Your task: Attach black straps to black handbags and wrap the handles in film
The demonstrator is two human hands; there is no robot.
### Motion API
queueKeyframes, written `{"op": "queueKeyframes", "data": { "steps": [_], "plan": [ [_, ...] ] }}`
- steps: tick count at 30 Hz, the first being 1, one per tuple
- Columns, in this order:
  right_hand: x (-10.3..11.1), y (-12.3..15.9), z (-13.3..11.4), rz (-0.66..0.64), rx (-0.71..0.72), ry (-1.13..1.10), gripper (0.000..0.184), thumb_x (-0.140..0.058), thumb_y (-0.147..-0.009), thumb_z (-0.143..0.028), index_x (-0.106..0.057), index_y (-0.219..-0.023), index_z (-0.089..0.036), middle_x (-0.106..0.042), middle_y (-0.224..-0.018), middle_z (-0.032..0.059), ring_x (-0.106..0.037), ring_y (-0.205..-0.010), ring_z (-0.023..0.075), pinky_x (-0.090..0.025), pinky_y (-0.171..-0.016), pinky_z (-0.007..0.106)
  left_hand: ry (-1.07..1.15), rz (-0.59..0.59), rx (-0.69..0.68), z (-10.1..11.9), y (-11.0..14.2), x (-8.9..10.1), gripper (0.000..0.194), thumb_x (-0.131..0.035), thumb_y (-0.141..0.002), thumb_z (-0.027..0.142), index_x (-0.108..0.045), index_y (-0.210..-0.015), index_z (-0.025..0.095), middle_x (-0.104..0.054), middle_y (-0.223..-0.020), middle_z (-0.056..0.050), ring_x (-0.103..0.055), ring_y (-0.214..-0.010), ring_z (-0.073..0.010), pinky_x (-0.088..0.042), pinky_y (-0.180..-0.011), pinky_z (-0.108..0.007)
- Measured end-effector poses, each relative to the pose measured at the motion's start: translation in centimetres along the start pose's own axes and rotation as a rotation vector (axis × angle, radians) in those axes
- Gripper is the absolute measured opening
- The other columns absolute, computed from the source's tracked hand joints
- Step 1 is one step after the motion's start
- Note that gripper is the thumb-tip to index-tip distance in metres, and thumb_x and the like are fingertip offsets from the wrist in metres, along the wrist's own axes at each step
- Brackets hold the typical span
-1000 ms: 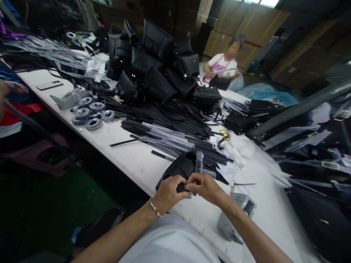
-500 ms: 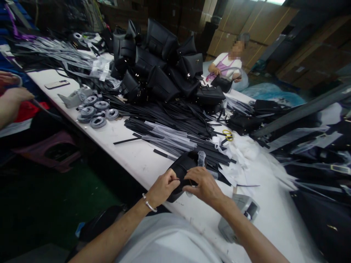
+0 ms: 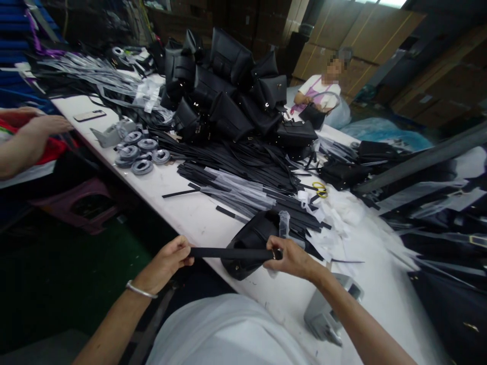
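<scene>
Spanning space between both hands, black strap (image 3: 230, 253) is held straight. Left end is clamped between thumb and fingers of left hand (image 3: 173, 258), just off near edge of table (image 3: 200, 228). Right end, with gold-coloured buckle (image 3: 274, 254), is pinched in right hand (image 3: 291, 258). Black bag (image 3: 253, 235) is set behind strap at same edge, grey device (image 3: 318, 313) placed to its right. Farther in, black strips (image 3: 243, 165) are spread; pile of black bags (image 3: 228, 101) is heaped beyond.

Wearer's hands (image 3: 165, 263) (image 3: 292, 258): two; held strap (image 3: 230, 253): one; bracelet (image 3: 140, 290): one; tape dispensers (image 3: 112, 134) (image 3: 320, 308): two; phone (image 3: 90, 116): one; stool (image 3: 63, 205): one.
</scene>
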State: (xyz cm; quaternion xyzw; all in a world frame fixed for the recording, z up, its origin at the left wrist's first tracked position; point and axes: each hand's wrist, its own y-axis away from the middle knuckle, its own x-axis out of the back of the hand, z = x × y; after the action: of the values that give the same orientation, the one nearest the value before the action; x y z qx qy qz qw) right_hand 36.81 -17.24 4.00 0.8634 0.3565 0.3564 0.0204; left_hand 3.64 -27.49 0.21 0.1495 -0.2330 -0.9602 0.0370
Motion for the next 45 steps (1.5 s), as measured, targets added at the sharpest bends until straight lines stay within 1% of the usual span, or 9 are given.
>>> {"op": "queueKeyframes", "data": {
  "steps": [9,14,19,23,27,32,38,42,45],
  "plan": [
    [0.8,-1.1,0.6,-0.151,-0.083,-0.545,0.033,-0.077,-0.064,-0.035,-0.055,-0.085,-0.019,-0.05,-0.071,-0.0054,-0.046,-0.062,0.0087,-0.035,-0.056,0.021,0.326,0.159,0.045,-2.1,0.7,3.5,0.026,-0.08,-0.064,0.022,-0.059,-0.079,0.015,-0.054,-0.066,0.004,-0.054,-0.056,-0.0069,-0.05,-0.057,-0.02],
    [1.5,-0.9,0.0,-0.326,-0.114,-0.639,0.044,-0.071,-0.072,-0.043,-0.058,-0.105,-0.018,-0.054,-0.067,-0.0042,-0.045,-0.055,0.0075,-0.034,-0.051,0.02,0.239,0.029,0.149,-2.7,1.0,2.7,0.04,-0.081,-0.062,0.024,-0.065,-0.098,0.015,-0.064,-0.082,-0.001,-0.059,-0.06,-0.0092,-0.052,-0.061,-0.023],
    [1.7,-1.0,1.1,-0.324,-0.173,-0.487,0.036,-0.073,-0.071,-0.037,-0.061,-0.099,-0.018,-0.06,-0.065,-0.0033,-0.049,-0.054,0.0084,-0.034,-0.049,0.02,-0.14,-0.252,0.194,-4.5,0.4,0.7,0.034,-0.079,-0.062,0.038,-0.064,-0.077,0.011,-0.063,-0.064,-0.001,-0.059,-0.058,-0.0115,-0.046,-0.057,-0.022],
    [1.9,-0.7,1.1,-0.117,-0.131,-0.101,0.025,-0.068,-0.075,-0.033,-0.066,-0.094,-0.019,-0.068,-0.079,0.0026,-0.062,-0.072,0.017,-0.046,-0.064,0.027,-0.263,-0.347,0.15,-5.0,-0.4,-1.6,0.037,-0.072,-0.065,0.045,-0.061,-0.074,0.012,-0.058,-0.059,0.003,-0.05,-0.049,-0.0075,-0.04,-0.05,-0.02],
    [0.9,-0.4,-3.7,0.103,0.135,0.063,0.032,-0.065,-0.08,-0.035,-0.064,-0.11,-0.024,-0.067,-0.109,0.0059,-0.062,-0.099,0.0221,-0.048,-0.081,0.032,-0.344,-0.378,0.127,-2.8,-0.7,-4.1,0.034,-0.066,-0.071,0.046,-0.056,-0.074,0.014,-0.053,-0.053,0.006,-0.039,-0.039,-0.004,-0.028,-0.038,-0.016],
    [-1.5,-1.1,-9.6,-0.011,0.556,0.213,0.032,-0.067,-0.08,-0.034,-0.063,-0.11,-0.023,-0.069,-0.101,0.0063,-0.061,-0.099,0.0206,-0.041,-0.094,0.036,-0.385,-0.378,0.034,0.4,-0.8,-6.8,0.032,-0.067,-0.072,0.043,-0.057,-0.076,0.014,-0.051,-0.051,0.007,-0.035,-0.036,-0.0027,-0.022,-0.034,-0.015],
    [-1.2,-1.0,-9.0,-0.024,0.425,0.222,0.016,-0.064,-0.083,-0.033,-0.064,-0.096,-0.022,-0.067,-0.085,0.0002,-0.061,-0.078,0.0136,-0.043,-0.07,0.023,-0.097,-0.353,0.058,0.8,-1.0,-7.7,0.037,-0.07,-0.07,0.047,-0.056,-0.074,0.012,-0.055,-0.054,0.004,-0.038,-0.035,-0.0021,-0.025,-0.033,-0.014],
    [-0.9,-0.4,-8.1,0.027,0.39,0.251,0.024,-0.066,-0.081,-0.037,-0.064,-0.101,-0.024,-0.068,-0.087,-0.0007,-0.061,-0.08,0.0135,-0.041,-0.069,0.023,0.066,-0.378,0.104,0.6,-1.0,-8.2,0.039,-0.074,-0.067,0.042,-0.057,-0.086,0.012,-0.063,-0.064,-0.001,-0.052,-0.041,-0.0063,-0.041,-0.04,-0.016],
    [-1.1,-0.2,-7.9,0.045,0.414,0.4,0.03,-0.065,-0.081,-0.045,-0.065,-0.104,-0.025,-0.068,-0.084,0.0014,-0.06,-0.078,0.0166,-0.037,-0.069,0.028,0.022,-0.318,0.065,0.9,-1.0,-9.0,0.035,-0.075,-0.067,0.037,-0.054,-0.081,0.014,-0.063,-0.059,0.001,-0.055,-0.041,-0.008,-0.044,-0.041,-0.017]
  ]
}}
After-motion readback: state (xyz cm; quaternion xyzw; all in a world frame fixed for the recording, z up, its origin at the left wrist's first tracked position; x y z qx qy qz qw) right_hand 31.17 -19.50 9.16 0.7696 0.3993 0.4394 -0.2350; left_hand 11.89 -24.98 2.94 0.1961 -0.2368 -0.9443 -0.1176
